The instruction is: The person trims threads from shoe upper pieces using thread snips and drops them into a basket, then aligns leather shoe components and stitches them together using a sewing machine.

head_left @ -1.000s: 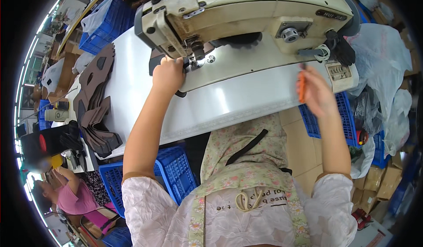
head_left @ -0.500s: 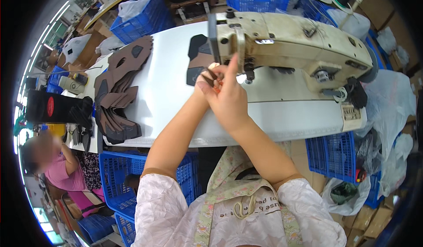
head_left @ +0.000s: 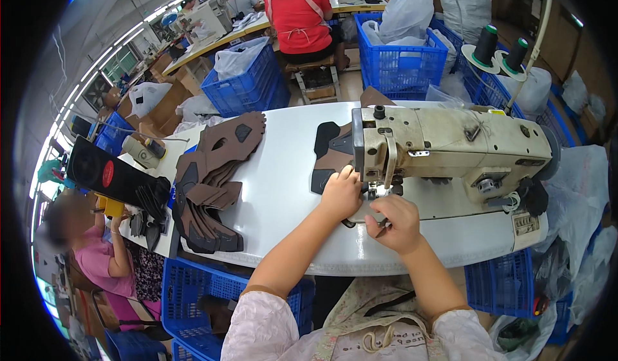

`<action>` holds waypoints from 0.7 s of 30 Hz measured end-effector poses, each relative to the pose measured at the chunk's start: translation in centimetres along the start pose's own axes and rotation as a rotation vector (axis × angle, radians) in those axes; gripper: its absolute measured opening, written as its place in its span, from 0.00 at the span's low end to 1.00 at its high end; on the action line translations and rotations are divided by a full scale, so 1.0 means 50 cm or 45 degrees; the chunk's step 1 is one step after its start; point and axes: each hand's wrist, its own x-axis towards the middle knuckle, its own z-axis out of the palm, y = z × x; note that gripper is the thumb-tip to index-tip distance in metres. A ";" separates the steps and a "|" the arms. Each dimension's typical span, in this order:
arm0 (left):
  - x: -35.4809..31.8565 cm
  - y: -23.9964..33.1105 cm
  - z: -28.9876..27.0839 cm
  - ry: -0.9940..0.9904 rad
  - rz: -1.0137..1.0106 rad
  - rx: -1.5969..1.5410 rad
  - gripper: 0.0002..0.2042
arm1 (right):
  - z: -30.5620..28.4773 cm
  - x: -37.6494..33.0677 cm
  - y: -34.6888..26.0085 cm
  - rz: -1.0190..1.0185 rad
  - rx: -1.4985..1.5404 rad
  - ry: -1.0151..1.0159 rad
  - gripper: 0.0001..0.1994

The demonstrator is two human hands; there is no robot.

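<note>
The cream industrial sewing machine (head_left: 444, 139) stands on a white tabletop. My left hand (head_left: 341, 197) is at the needle end, its fingers drawn together beside the presser foot (head_left: 380, 190). What they pinch, if anything, is too small to make out. Just to the right and nearer me, my right hand (head_left: 398, 224) is closed around a small dark tool (head_left: 383, 228), only partly visible. Behind my left hand, a brown and black cut piece (head_left: 331, 155) lies flat, partly hidden by the machine head.
A fanned pile of brown and black cut pieces (head_left: 215, 180) lies on the table's left. Blue crates (head_left: 402, 65) stand behind and below the table. Thread cones (head_left: 486, 45) rise at the back right. Co-workers sit at the left (head_left: 103, 251) and behind (head_left: 299, 19).
My hands, together before, have come apart: the left is by the needle, the right nearer me with the dark tool. The view has tilted up, showing more of the room.
</note>
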 end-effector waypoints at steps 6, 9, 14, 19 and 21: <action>0.019 -0.032 0.002 -0.030 -0.119 0.034 0.17 | -0.008 -0.016 -0.013 0.159 0.018 -0.101 0.20; -0.003 -0.074 0.017 0.012 -0.192 0.234 0.22 | -0.013 -0.049 -0.027 0.407 0.200 -0.176 0.25; -0.061 -0.125 0.010 0.016 -0.348 0.258 0.27 | 0.007 -0.091 -0.038 0.685 0.466 -0.388 0.22; -0.087 -0.113 -0.012 0.097 -0.437 0.239 0.26 | 0.075 -0.066 -0.027 1.508 1.104 -0.342 0.16; -0.096 -0.120 0.006 0.119 -0.446 0.184 0.26 | 0.091 -0.048 -0.004 1.686 1.210 -0.370 0.16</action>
